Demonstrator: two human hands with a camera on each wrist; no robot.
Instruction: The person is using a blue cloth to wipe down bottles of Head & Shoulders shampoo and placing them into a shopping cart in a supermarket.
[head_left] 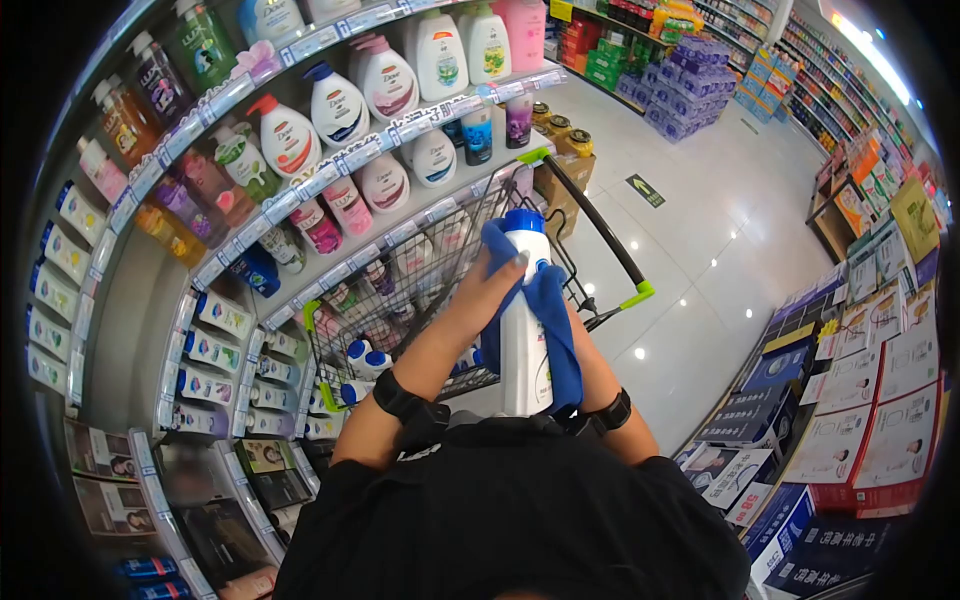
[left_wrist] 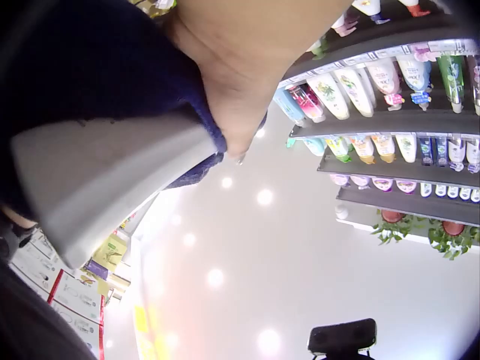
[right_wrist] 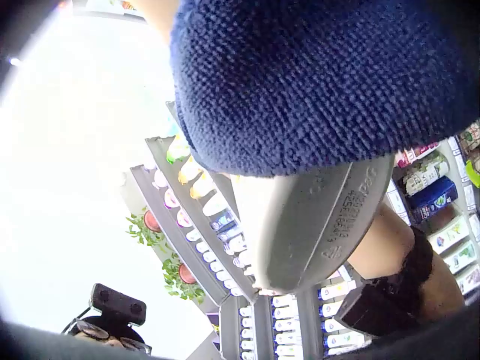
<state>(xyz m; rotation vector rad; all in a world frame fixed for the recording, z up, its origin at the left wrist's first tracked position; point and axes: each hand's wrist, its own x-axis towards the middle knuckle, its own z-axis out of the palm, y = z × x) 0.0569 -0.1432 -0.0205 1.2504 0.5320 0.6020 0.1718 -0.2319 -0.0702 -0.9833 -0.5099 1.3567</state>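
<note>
A white bottle with a blue cap (head_left: 526, 340) is held upright in front of the chest, its base toward the body. A blue cloth (head_left: 560, 335) drapes around its upper part and down both sides. My left hand (head_left: 492, 290) grips the bottle through the cloth, thumb near the cap. On the far side, my right hand is mostly hidden by cloth and bottle; its fingers are covered. In the left wrist view the bottle (left_wrist: 112, 176) shows beneath the cloth (left_wrist: 90, 60); in the right wrist view the cloth (right_wrist: 315, 82) wraps above the bottle's base (right_wrist: 322, 225).
A wire shopping cart (head_left: 630, 295) with green corners stands just ahead, several white bottles (head_left: 368, 357) with blue caps inside. Shelves of body wash (head_left: 340, 105) run along the left. Stacked boxes (head_left: 860, 370) line the right, and tiled floor (head_left: 680, 260) extends between.
</note>
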